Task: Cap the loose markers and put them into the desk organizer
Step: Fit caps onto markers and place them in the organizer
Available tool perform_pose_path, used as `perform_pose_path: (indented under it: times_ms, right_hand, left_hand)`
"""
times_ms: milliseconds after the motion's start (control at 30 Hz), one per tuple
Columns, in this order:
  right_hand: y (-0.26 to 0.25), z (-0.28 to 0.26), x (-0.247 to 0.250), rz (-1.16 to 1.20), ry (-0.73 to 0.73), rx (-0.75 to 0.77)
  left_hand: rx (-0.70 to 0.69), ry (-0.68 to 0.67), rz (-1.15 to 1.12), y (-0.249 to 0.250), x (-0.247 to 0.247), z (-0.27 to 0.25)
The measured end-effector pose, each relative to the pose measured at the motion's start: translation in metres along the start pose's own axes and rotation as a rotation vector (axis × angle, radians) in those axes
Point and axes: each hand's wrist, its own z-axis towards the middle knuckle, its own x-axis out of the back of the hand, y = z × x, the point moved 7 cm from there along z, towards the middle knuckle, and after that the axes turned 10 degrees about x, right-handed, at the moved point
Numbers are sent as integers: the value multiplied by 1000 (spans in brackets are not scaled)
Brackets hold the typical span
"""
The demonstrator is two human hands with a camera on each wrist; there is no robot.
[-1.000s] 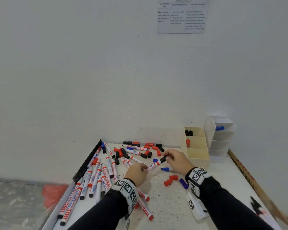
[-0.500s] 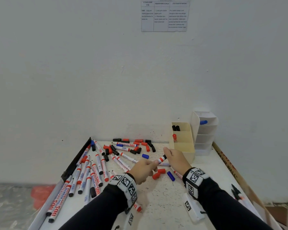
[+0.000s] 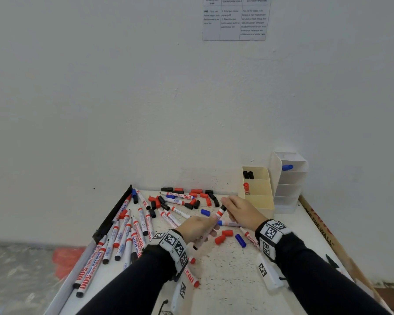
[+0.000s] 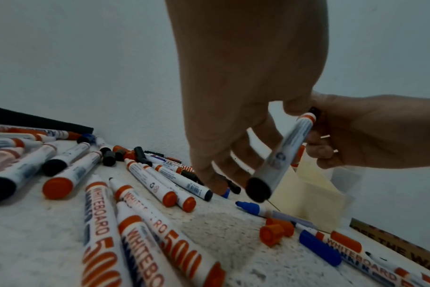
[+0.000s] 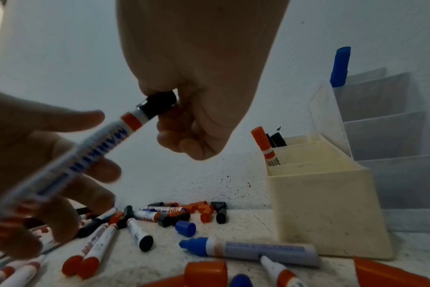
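Both hands (image 3: 197,228) on one marker (image 3: 219,213)

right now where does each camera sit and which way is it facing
Head: worn high, looking forward and down at the table; both sleeves and hands show.
Left wrist: low over the table, looking along the left hand toward the cream organizer.
Right wrist: looking along the right hand toward the wall.
All three share the black-capped marker both hands hold.
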Motion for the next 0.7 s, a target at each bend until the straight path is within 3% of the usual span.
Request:
perform_pose_path:
  times_ms: [133, 233, 333, 433, 600, 700]
  right_hand:
    - [-5, 11, 11, -6, 106, 40]
    - [-9, 17, 24, -23, 205, 72]
    - [-16, 23, 45, -36, 361, 124]
    - [-24, 26, 71, -55, 532, 154]
    - [-30, 24, 119, -240, 785, 183]
    - [-22, 24, 135, -283, 837, 151]
  left_hand:
    - [27, 248, 170, -13, 31, 0]
    - [169, 403, 362, -40, 59, 2]
    - [315, 378, 566, -65, 69, -1]
    - [357, 338, 701, -77, 66, 4]
    - [362, 374, 663, -81, 61, 18]
    - [315, 396, 634, -78, 59, 29]
